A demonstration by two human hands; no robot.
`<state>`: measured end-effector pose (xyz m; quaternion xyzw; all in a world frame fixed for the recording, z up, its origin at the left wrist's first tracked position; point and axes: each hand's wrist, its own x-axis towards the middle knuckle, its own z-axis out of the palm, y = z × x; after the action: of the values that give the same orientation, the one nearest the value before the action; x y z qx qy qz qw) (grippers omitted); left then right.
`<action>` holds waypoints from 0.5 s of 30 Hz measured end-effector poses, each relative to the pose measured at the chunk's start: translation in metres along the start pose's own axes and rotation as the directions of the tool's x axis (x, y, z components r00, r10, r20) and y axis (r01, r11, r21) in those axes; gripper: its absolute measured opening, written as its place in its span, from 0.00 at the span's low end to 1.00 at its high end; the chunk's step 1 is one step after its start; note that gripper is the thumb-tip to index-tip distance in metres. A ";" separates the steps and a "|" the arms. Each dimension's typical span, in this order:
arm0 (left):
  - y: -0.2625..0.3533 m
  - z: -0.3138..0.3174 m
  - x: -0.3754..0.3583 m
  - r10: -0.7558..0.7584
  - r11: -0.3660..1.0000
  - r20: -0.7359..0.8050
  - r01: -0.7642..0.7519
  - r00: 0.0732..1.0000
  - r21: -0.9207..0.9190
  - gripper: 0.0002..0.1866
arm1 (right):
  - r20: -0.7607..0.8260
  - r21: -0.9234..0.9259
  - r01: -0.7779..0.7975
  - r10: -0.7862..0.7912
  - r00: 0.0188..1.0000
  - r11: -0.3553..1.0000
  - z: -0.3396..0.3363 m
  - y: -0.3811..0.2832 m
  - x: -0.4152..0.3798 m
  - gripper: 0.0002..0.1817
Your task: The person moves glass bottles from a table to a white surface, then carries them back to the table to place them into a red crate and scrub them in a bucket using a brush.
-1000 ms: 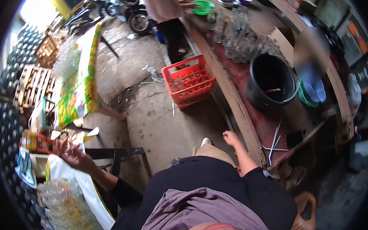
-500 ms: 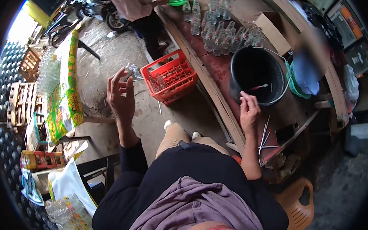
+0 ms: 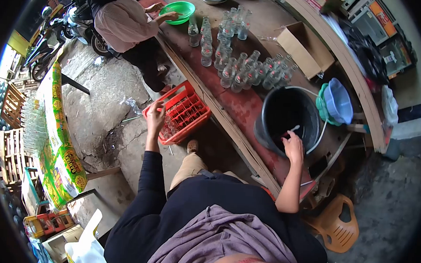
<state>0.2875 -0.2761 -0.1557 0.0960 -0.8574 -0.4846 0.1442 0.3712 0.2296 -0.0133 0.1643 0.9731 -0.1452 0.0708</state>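
Note:
My left hand (image 3: 155, 118) is over the left edge of the red plastic crate (image 3: 183, 115), fingers bent and a little apart, with no object visible in them. Its divided compartments hold some glass bottles (image 3: 168, 128). My right hand (image 3: 293, 147) reaches over the near rim of the black bucket (image 3: 263, 127), fingers bent together. Right at its fingertips is a thin reddish thing with a white end (image 3: 294, 128), inside the bucket. Whether the fingers grip it I cannot make out. Several clear glass bottles (image 3: 242, 76) stand on the red table (image 3: 238, 108) beyond the bucket.
A person (image 3: 123, 24) stands at the table's far end, hands at a green basin (image 3: 183, 11). A cardboard box (image 3: 303, 48) and a blue basin (image 3: 338, 101) are to the right. An orange plastic chair (image 3: 336, 226) stands near my right side. Parked motorcycles (image 3: 80, 22) are beyond.
My left hand has moved forward and right, to the crate's edge. My right hand has gone from above the bucket's near side to the white-ended thing inside it. My view has shifted.

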 end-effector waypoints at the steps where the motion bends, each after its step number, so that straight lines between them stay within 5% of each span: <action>1: -0.009 0.006 0.007 0.060 0.997 0.010 -0.061 0.998 0.055 0.12 | 0.057 0.010 -0.046 0.046 0.997 0.999 0.007 -0.003 0.006 0.23; 2: -0.033 0.018 0.015 -0.051 0.999 0.045 0.052 0.998 -0.014 0.12 | 0.116 0.019 -0.095 0.092 0.989 0.995 0.013 -0.006 0.011 0.25; 10: -0.176 0.065 0.021 -0.228 0.958 0.350 0.144 0.909 0.248 0.15 | 0.251 -0.158 -0.214 0.249 0.936 0.964 0.029 -0.020 0.021 0.21; 15: -0.212 0.074 0.011 -0.374 0.903 0.542 0.163 0.753 0.398 0.15 | 0.035 0.004 -0.243 0.242 0.970 0.970 0.021 -0.033 0.011 0.12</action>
<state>0.2574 -0.3283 -0.3729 0.0822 -0.9023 -0.3565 -0.2280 0.3512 0.1971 -0.0266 0.2797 0.9438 -0.1421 0.1041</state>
